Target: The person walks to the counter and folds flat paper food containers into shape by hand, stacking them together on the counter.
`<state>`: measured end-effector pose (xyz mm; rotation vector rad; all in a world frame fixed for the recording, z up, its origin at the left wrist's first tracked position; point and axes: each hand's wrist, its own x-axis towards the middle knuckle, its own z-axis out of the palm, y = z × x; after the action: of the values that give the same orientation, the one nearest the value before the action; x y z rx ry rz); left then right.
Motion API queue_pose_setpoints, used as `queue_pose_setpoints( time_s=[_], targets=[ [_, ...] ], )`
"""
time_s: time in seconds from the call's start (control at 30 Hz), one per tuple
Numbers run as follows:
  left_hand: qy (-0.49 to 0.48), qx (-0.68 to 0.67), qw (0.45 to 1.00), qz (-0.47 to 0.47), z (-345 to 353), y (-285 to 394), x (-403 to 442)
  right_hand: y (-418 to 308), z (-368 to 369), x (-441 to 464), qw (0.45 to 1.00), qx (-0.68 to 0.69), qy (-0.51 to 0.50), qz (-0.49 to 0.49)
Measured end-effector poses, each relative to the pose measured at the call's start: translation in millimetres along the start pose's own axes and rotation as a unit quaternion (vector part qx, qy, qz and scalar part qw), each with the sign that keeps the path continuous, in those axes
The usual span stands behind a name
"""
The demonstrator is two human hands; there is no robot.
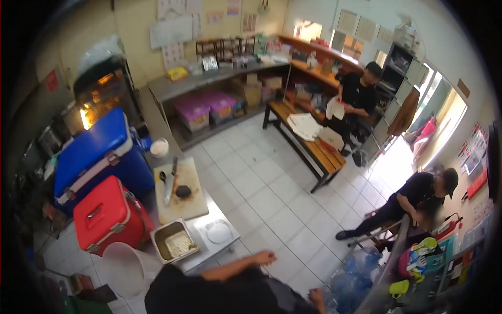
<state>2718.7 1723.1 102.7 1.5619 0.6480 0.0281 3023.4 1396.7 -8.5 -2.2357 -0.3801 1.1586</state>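
Observation:
My left hand is held out over the tiled floor, near the counter's corner. Its fingers are loosely bent, with no object visible in them. Low in the view, my right hand is small and blurred beside the large clear bottles; its finger pose is unclear. Left of my left hand, a metal tray holds pale food. Behind it lies a cutting board with a dark round item, a knife and a dark spoon. A round white-topped device sits beside the tray.
A red cooler, a blue cooler and a translucent bucket stand at left. One person holds papers by a wooden bench. Another person sits at right near a counter with colourful items.

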Motion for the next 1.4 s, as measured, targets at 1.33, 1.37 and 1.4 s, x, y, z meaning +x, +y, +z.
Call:
queue_pose_setpoints(
  time_s=[1.33,1.37,1.4],
  targets=[
    [0.397,-0.294,0.778,-0.389,-657,18,241,-881,136,468,0.898,-0.17,-0.404,0.037],
    [0.391,-0.285,0.784,-0.388,-683,24,247,-902,140,469,0.897,-0.163,-0.409,0.031],
    [0.385,-0.277,0.79,-0.389,-707,29,255,-920,145,472,0.897,-0.155,-0.413,0.029]
  ],
)
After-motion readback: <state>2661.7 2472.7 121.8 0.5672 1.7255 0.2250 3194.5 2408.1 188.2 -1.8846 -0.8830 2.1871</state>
